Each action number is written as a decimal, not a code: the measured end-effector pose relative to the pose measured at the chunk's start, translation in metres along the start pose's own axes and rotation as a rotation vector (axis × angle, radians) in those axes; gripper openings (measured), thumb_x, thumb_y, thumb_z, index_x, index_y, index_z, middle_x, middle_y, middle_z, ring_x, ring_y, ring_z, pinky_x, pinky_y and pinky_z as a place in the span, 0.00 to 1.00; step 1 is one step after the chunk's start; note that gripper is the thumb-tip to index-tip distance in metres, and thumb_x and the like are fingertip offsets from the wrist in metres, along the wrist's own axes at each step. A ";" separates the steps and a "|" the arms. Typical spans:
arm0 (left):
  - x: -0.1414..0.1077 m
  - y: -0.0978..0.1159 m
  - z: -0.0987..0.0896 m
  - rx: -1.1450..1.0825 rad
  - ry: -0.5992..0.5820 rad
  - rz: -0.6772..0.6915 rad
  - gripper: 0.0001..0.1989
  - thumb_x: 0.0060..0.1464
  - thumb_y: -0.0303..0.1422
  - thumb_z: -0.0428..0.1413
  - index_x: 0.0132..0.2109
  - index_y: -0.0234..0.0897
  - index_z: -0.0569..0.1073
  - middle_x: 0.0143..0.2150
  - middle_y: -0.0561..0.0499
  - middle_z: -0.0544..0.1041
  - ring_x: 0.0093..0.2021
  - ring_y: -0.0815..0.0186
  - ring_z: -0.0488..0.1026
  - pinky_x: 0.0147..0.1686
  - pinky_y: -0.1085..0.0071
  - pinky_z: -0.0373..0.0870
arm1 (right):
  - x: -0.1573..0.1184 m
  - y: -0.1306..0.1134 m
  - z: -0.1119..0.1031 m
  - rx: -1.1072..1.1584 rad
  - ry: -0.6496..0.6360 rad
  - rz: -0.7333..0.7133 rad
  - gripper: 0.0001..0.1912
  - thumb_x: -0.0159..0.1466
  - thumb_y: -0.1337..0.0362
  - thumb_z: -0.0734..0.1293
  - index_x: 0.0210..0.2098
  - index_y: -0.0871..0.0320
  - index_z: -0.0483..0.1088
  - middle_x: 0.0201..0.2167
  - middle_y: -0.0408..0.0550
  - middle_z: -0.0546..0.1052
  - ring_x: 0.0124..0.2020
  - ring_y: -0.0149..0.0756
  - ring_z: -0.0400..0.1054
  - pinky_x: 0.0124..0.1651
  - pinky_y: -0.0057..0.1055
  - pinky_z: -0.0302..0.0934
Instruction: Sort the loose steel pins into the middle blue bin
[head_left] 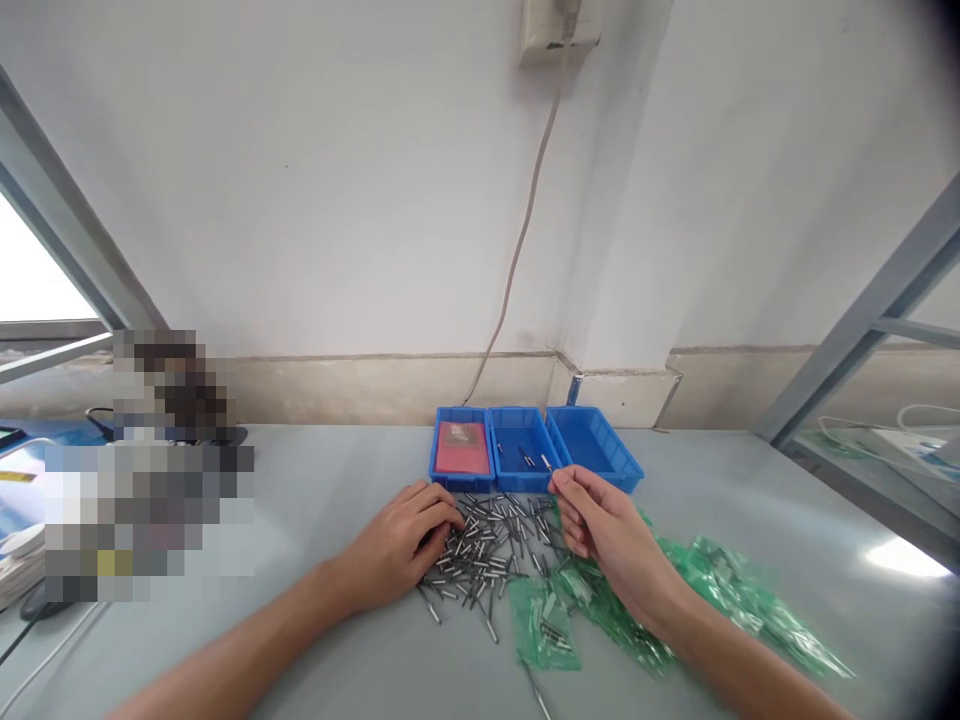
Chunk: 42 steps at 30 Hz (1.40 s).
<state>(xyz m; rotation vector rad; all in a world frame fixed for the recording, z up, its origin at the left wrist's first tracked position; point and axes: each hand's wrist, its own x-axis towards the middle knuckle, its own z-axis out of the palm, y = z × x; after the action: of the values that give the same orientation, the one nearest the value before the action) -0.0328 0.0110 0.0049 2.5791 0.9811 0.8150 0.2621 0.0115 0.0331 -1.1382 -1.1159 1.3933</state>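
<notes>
A loose heap of thin metal pins [480, 550] lies on the table, many with a bright end and a darker end. My left hand [412, 535] rests at the heap's left edge, fingers bent down into it; its fingertips are partly hidden, so what they pinch does not show. Between the thumb and fingertips of my right hand [600, 520] a single metal pin [547, 463] is pinched, pointing up and left. It is held over the front edge of the middle blue bin [517, 482], which has a few pins lying inside.
The left blue bin [461, 483] contains a red sheet; the right blue bin [626, 465] stands beside the middle one. Green plastic bags [720, 580] lie under and beyond my right forearm. A small green bag [544, 630] with pins sits in front. Blurred-out items occupy the left.
</notes>
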 end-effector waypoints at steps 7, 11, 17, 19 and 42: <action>0.000 0.001 0.000 -0.005 -0.007 -0.014 0.13 0.74 0.24 0.48 0.53 0.40 0.76 0.52 0.45 0.78 0.52 0.59 0.74 0.55 0.60 0.74 | 0.000 -0.007 -0.001 0.009 0.008 -0.049 0.24 0.69 0.38 0.71 0.47 0.52 0.76 0.30 0.39 0.65 0.25 0.31 0.55 0.24 0.28 0.54; 0.000 0.000 0.000 0.006 0.005 -0.006 0.13 0.74 0.24 0.48 0.53 0.41 0.76 0.52 0.45 0.78 0.52 0.58 0.75 0.54 0.61 0.75 | -0.002 -0.009 0.000 -0.015 0.014 -0.060 0.23 0.69 0.38 0.70 0.45 0.51 0.75 0.30 0.39 0.66 0.25 0.32 0.56 0.25 0.29 0.55; -0.001 -0.001 0.001 0.007 -0.002 -0.003 0.13 0.74 0.25 0.48 0.54 0.41 0.76 0.52 0.44 0.78 0.53 0.58 0.75 0.55 0.60 0.75 | -0.002 -0.001 -0.003 -0.372 -0.031 -0.192 0.20 0.72 0.41 0.68 0.44 0.50 0.75 0.28 0.40 0.68 0.25 0.35 0.59 0.27 0.31 0.55; -0.001 -0.002 0.001 0.005 -0.001 -0.001 0.13 0.74 0.25 0.48 0.54 0.40 0.76 0.52 0.44 0.78 0.52 0.58 0.74 0.55 0.60 0.74 | -0.005 0.003 -0.003 -0.649 -0.111 -0.324 0.13 0.74 0.48 0.68 0.43 0.49 0.76 0.30 0.42 0.73 0.31 0.39 0.65 0.34 0.35 0.60; -0.001 -0.001 0.001 0.001 -0.011 -0.008 0.13 0.73 0.23 0.49 0.54 0.40 0.76 0.53 0.45 0.77 0.54 0.58 0.73 0.56 0.60 0.72 | -0.013 0.018 -0.002 -1.202 -0.394 -0.548 0.15 0.78 0.72 0.56 0.54 0.54 0.71 0.49 0.53 0.75 0.50 0.49 0.72 0.54 0.52 0.69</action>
<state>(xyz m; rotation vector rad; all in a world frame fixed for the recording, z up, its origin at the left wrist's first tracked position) -0.0332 0.0109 0.0034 2.5760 0.9887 0.7976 0.2626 -0.0034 0.0166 -1.1677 -2.4871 0.4218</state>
